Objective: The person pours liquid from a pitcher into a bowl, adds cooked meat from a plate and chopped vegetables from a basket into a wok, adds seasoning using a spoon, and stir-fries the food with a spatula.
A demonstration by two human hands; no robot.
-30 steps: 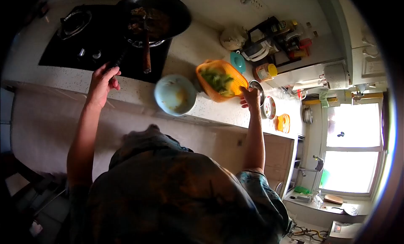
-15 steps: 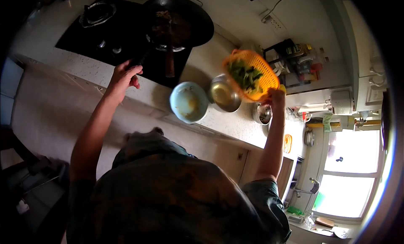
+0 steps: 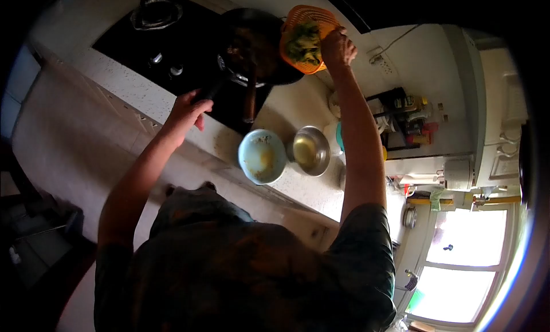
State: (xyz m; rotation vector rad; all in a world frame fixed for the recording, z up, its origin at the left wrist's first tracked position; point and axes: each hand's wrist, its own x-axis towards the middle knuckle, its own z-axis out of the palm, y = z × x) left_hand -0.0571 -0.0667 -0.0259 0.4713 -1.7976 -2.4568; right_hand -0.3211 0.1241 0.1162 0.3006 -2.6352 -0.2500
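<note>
While we grip the wok's dark handle (image 3: 209,93) with our left hand (image 3: 189,110) — fingers curled around it — our right hand (image 3: 337,46) holds the orange colander (image 3: 303,37) by its rim, fingers clamped on the edge. We hold the colander tilted over the far side of the black wok (image 3: 260,46), and green leafy vegetables (image 3: 302,41) lie heaped inside it. What sits in the wok is dark and hard to make out; a wooden utensil handle (image 3: 250,100) sticks out of it toward us. On the counter (image 3: 292,111), near its front edge, stand two bowls touching or nearly so — a pale blue bowl (image 3: 262,157) with yellowish residue, and a steel bowl (image 3: 309,150) holding a clear yellowish liquid. At the counter's far right corner a rack of jars and bottles (image 3: 408,117) stands against the wall.
</note>
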